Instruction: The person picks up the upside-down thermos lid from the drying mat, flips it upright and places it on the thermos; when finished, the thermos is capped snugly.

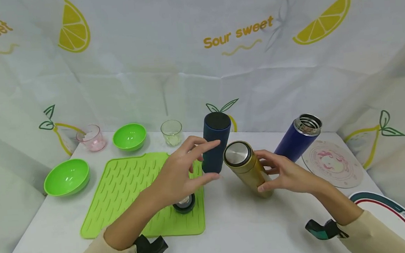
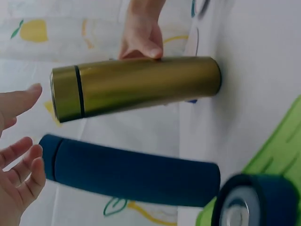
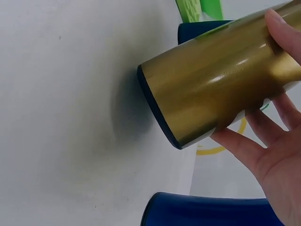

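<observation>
Lower centre of the head view: small dark lid (image 1: 184,203) lying on the green ridged mat (image 1: 123,193), just below the left wrist. Left hand (image 1: 181,174) hovers above it, fingers spread and loosely curved, holding nothing; fingertips reach right toward the dark blue flask (image 1: 215,147), which stands upright with its lid on at the mat's right edge, apparently just short of contact. Right hand (image 1: 285,173) grips the gold flask (image 1: 247,166) around its lower body, thumb on one side, fingers wrapped behind. Gold flask sits centre frame, tilted, long axis leaning up and left so its steel-topped cap points at the left hand; base low near the table (image 1: 250,232). Right hand is on it, left hand near its cap. Finish: brushed metallic gold, dark seam below cap. Farther right: open purple-blue flask (image 1: 298,136), leaning. Far back: two green bowls (image 1: 130,136), two glasses.
</observation>
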